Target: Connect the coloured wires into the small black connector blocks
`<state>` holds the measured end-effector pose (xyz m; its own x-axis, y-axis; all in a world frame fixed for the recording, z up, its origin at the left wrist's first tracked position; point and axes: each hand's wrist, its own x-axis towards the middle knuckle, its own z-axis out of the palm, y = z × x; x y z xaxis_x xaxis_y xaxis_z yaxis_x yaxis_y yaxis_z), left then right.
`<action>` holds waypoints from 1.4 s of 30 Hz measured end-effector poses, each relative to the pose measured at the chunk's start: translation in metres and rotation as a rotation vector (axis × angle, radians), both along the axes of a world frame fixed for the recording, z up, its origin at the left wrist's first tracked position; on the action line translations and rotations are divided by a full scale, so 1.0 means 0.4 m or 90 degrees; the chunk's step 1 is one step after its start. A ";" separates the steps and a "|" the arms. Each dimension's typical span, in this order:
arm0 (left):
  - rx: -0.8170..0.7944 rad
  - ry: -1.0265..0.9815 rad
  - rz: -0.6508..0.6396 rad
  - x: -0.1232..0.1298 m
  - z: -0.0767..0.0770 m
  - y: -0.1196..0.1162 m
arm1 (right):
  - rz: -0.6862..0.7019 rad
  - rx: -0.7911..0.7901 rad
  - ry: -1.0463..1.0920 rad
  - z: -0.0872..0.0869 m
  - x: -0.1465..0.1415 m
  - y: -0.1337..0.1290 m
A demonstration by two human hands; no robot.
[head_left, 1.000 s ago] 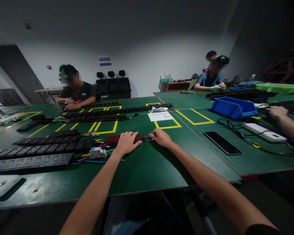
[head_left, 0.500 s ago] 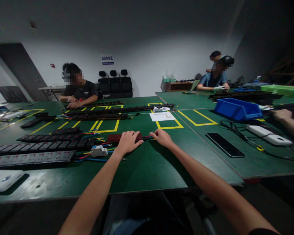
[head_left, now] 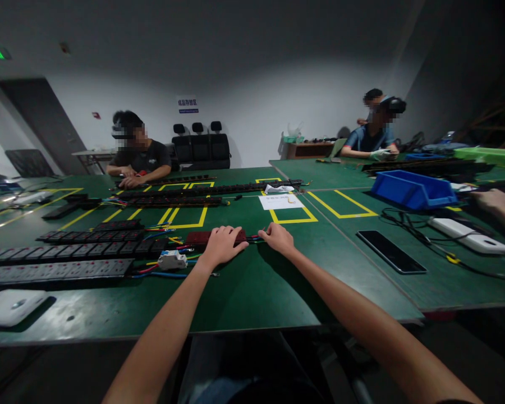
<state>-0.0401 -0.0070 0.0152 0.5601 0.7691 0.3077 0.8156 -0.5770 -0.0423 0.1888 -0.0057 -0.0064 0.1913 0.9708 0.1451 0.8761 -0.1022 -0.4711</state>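
Note:
A dark red block (head_left: 197, 239) lies on the green table, with coloured wires (head_left: 255, 238) coming out of its right end. My left hand (head_left: 224, 246) rests over the block, its fingers wrapped across the top. Just to the right, my right hand (head_left: 278, 238) pinches the wires near their ends. Left of the block are black socket strips (head_left: 88, 249), a grey socket strip (head_left: 67, 271) and a small white breaker (head_left: 172, 260) among red, yellow and blue wires.
A white paper (head_left: 281, 202) lies beyond my hands. To the right are a phone (head_left: 390, 251), a blue bin (head_left: 413, 189), black cables and a white power strip (head_left: 469, 235). A white device (head_left: 12, 307) sits front left. Other people work around the table; one person's hand (head_left: 491, 199) shows far right.
The camera view has shifted slightly, moving the surroundings a little to the right. My hands keep their places at the block and wires.

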 end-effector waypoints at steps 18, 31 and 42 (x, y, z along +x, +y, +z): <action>-0.004 0.006 0.003 0.001 0.004 0.000 | 0.071 0.086 -0.044 -0.021 0.039 0.007; -0.008 0.004 0.001 -0.001 0.002 0.002 | 0.038 0.142 -0.018 0.018 0.057 -0.007; 0.001 0.006 -0.001 -0.002 0.003 0.000 | 0.101 0.054 -0.114 0.014 0.045 -0.001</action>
